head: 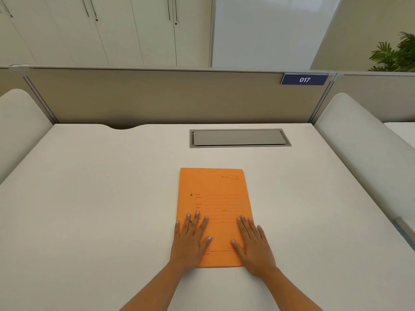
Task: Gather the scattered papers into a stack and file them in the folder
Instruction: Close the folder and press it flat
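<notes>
In the head view, the orange folder [215,198] was seen closed and flat on the white surface [89,198]. Its contents were hidden, and the printed cover lines were too small to be read. Its near corners were covered by the left hand [190,241] and right hand [253,245], both pressed flat with fingers straight and spread.

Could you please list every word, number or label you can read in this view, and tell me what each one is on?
"017": white digits on the blue sign fixed at the top of the desk partition.
On the orange folder: printed form lines and small labels on its cover, too blurred to read.
Print near the cover's lower edge: partly hidden under the left hand and right hand, also unreadable.
</notes>
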Motion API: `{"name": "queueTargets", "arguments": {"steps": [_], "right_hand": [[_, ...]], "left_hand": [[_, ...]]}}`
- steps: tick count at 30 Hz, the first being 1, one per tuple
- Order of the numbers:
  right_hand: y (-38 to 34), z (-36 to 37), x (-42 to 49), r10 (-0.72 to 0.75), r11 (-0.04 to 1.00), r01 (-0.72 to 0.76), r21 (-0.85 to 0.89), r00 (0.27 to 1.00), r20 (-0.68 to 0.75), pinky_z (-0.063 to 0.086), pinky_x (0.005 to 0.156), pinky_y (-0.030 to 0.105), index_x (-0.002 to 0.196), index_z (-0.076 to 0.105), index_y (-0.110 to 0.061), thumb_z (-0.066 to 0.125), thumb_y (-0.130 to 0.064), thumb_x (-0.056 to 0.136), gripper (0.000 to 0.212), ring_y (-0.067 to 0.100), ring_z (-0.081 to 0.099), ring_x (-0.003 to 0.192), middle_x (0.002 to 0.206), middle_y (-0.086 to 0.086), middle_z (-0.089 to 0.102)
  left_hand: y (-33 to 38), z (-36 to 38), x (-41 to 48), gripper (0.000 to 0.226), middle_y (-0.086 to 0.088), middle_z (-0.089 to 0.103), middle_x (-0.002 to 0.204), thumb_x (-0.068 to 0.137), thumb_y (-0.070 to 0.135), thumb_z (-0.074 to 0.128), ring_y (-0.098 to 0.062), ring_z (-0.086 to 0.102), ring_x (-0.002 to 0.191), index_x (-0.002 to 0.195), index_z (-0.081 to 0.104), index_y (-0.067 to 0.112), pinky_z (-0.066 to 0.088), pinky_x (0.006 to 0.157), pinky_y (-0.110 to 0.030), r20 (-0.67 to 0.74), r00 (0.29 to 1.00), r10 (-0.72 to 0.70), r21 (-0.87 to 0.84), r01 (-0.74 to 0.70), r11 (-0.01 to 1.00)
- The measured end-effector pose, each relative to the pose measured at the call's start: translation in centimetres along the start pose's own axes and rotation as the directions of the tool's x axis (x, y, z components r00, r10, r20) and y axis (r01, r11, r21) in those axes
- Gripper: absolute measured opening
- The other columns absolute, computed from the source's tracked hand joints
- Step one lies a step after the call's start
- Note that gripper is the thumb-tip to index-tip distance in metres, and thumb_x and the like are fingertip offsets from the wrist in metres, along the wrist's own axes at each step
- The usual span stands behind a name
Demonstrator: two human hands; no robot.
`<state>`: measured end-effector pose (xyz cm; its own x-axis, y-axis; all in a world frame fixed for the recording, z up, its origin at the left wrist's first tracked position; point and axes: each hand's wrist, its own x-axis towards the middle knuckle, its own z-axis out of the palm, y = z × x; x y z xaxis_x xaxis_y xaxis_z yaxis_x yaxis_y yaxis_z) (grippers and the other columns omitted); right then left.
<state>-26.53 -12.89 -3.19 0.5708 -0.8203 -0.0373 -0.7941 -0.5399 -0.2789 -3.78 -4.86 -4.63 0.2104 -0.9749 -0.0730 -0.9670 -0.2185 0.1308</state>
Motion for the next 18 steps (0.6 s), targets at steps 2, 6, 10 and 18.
{"name": "queueTargets", "arguments": {"steps": [2,6,10,18], "right_hand": [[0.1,0.4,-0.1,0.024,1.000,-0.024,-0.004,1.000,-0.005,-0.008,0.119,0.031,0.154,-0.004,-0.028,0.005,-0.070,0.091,0.076,0.009,-0.011,0.148,0.159,-0.016,-0.010],[-0.6,0.6,0.3,0.033,0.999,-0.033,0.005,0.999,-0.004,-0.008,0.119,0.030,0.154,-0.003,-0.027,0.008,-0.068,0.092,0.075,0.011,-0.009,0.149,0.160,-0.014,-0.007],[-5.7,1.7,1.3,0.054,0.997,-0.055,0.050,0.998,0.018,-0.011,0.118,0.028,0.151,-0.009,-0.027,0.002,-0.069,0.089,0.076,0.010,-0.014,0.147,0.158,-0.013,-0.013],[-20.1,4.4,6.7,-0.174,0.977,0.144,0.158,0.964,0.202,-0.024,0.112,0.026,0.145,-0.022,-0.019,-0.025,-0.067,0.071,0.088,0.018,-0.023,0.146,0.152,-0.005,-0.029]], "left_hand": [[0.0,-0.2,-0.1,0.064,0.000,0.026,0.158,0.097,0.062,0.019,-0.023,0.005,0.146,0.151,0.028,0.030,0.001,0.114,-0.046,0.011,1.000,-0.009,-0.004,0.009,1.000],[0.7,-0.5,-0.7,0.061,-0.001,0.023,0.158,0.099,0.055,0.014,-0.027,0.012,0.146,0.150,0.032,0.028,0.001,0.114,-0.049,0.012,0.998,-0.062,-0.050,0.062,0.997],[0.2,-0.3,-2.2,0.061,-0.003,0.032,0.155,0.100,0.049,0.008,-0.021,-0.008,0.150,0.147,0.036,0.024,0.002,0.115,-0.050,-0.063,0.978,-0.197,-0.101,0.190,0.977],[-6.4,-0.1,-6.4,0.059,0.000,0.010,0.162,0.101,0.042,0.000,-0.023,-0.011,0.149,0.152,0.024,0.021,0.000,0.114,-0.052,-0.131,0.854,-0.504,-0.199,0.476,0.857]]}}
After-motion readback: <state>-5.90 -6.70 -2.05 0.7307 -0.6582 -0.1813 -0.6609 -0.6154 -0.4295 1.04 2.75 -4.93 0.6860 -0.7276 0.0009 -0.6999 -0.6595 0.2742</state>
